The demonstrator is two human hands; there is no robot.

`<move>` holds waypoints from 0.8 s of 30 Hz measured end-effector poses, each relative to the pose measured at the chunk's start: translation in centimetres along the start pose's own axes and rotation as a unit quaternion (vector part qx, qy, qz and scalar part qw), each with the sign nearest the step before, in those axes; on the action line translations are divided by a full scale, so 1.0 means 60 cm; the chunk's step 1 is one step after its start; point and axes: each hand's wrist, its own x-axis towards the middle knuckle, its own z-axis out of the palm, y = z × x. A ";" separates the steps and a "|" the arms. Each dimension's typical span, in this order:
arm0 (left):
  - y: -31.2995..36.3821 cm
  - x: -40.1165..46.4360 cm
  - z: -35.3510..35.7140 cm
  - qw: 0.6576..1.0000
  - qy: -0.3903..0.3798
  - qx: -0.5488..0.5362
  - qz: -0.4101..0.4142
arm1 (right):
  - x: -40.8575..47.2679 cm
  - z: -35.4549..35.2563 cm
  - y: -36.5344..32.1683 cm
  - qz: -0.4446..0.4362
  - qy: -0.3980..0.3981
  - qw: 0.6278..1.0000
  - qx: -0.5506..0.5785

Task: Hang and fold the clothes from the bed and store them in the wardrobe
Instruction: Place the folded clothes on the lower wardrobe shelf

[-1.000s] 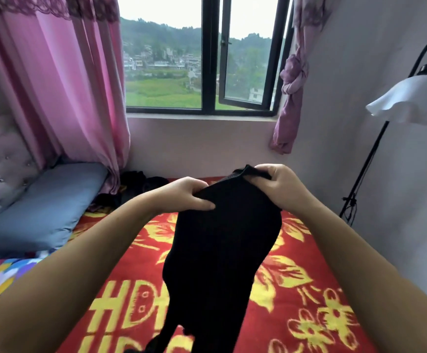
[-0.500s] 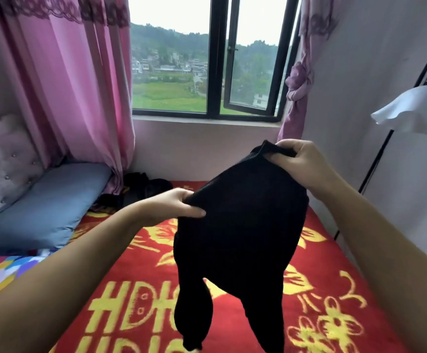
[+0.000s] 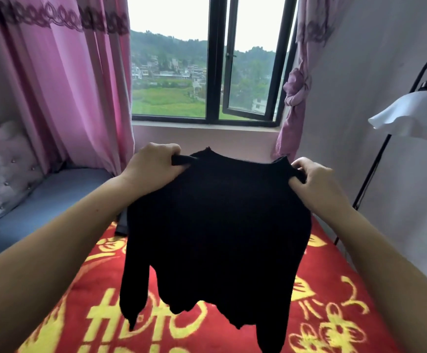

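Red floral bedspread (image 3: 334,289), window at 12 o'clock | black sweater (image 3: 217,238) held aloft at centre | left hand (image 3: 153,166), right hand (image 3: 316,184) pinching shoulders | risk: dangling sleeves may bunch the fold

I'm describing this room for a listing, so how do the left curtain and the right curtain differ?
The left curtain hangs loose and spread wide; the right curtain is gathered and tied in a knot. The left curtain is a brighter pink, the right curtain a paler, mauve pink. The left curtain falls behind the pillow; the right curtain ends just below the window sill. Both have a dark lace-pattern band near the top.
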 end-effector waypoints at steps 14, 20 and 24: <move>-0.095 -0.039 -0.019 0.779 -0.368 -0.481 -0.162 | 0.027 -0.014 -0.006 0.101 -0.290 0.919 0.247; -0.048 -0.024 0.011 0.771 -0.239 -0.510 -0.296 | 0.046 0.049 -0.028 0.114 -0.143 0.979 0.095; 0.026 -0.007 0.058 0.822 -0.084 -0.462 -0.323 | 0.042 0.094 -0.084 0.135 -0.105 0.983 0.069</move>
